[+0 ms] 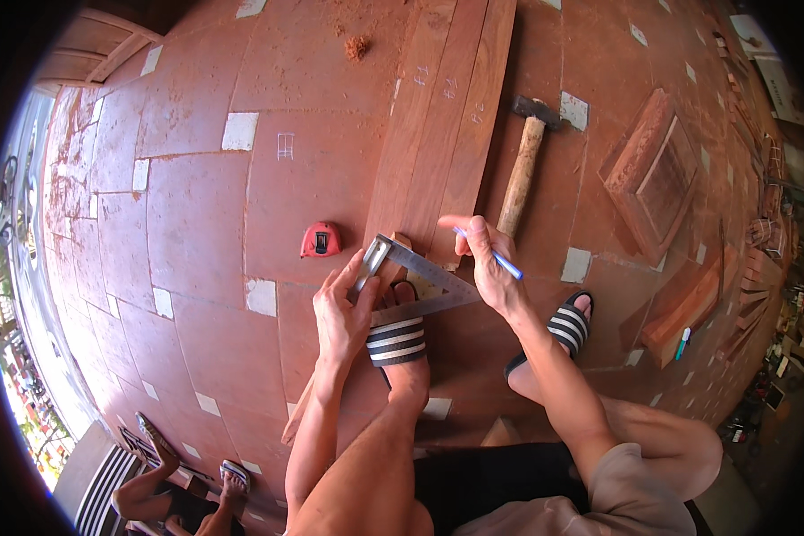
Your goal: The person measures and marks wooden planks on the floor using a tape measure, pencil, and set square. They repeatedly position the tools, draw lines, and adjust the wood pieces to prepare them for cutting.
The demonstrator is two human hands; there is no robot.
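Note:
My left hand (341, 313) grips the thick edge of a metal triangle square (431, 305), which is held over my sandalled left foot. The square's upper corner is by the near end of several long reddish-brown wooden boards (433, 125) lying side by side. My right hand (489, 263) is closed around a blue and white pen (507, 265), just right of the square's far tip. Its index finger points left over the near end of the boards. White handwritten marks show on the boards.
A red tape measure (321, 239) lies left of the boards, a wooden-handled hammer (522, 165) right of them. Further right are a framed wood panel (657, 179), a wood block (679, 313) and a teal pen (682, 344). Another person's legs (152, 487) show at lower left.

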